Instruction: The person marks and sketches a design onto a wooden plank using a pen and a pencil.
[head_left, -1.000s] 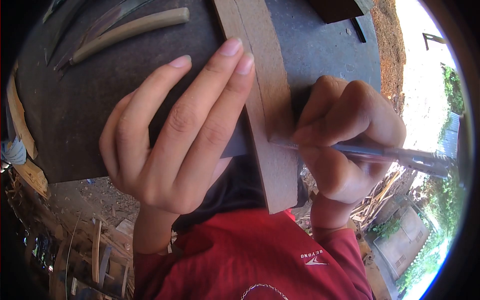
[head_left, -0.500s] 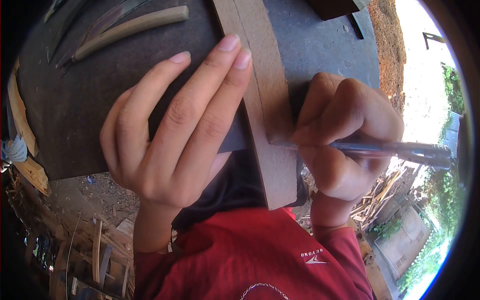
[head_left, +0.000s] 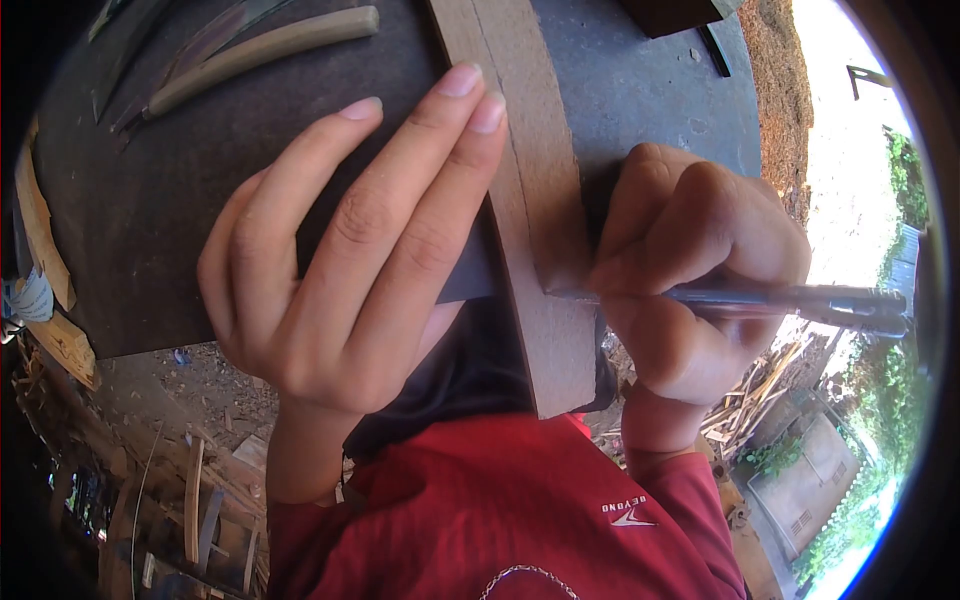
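A long narrow wooden board (head_left: 540, 130) lies across the dark tabletop, its near end jutting past the edge towards me. A thin line runs lengthwise along it. My left hand (head_left: 350, 250) is open, fingers stretched out, with two fingertips resting on the board's left side; the thumb is mostly hidden. In my right hand (head_left: 700, 260), closed in a pinch, is a pen (head_left: 840, 305). Its tip touches the board's face near the close end, while its clear back end points right.
Curved blades and a tool with a pale wooden handle (head_left: 265, 60) lie at the tabletop's (head_left: 150, 240) upper left. A dark block (head_left: 675, 12) sits at the far right. Wood offcuts (head_left: 195, 500) litter the ground at lower left, and thin sticks (head_left: 750, 400) lie at right.
My right hand and the pen have shifted very slightly to the right. The left hand and the board stay almost where they were.
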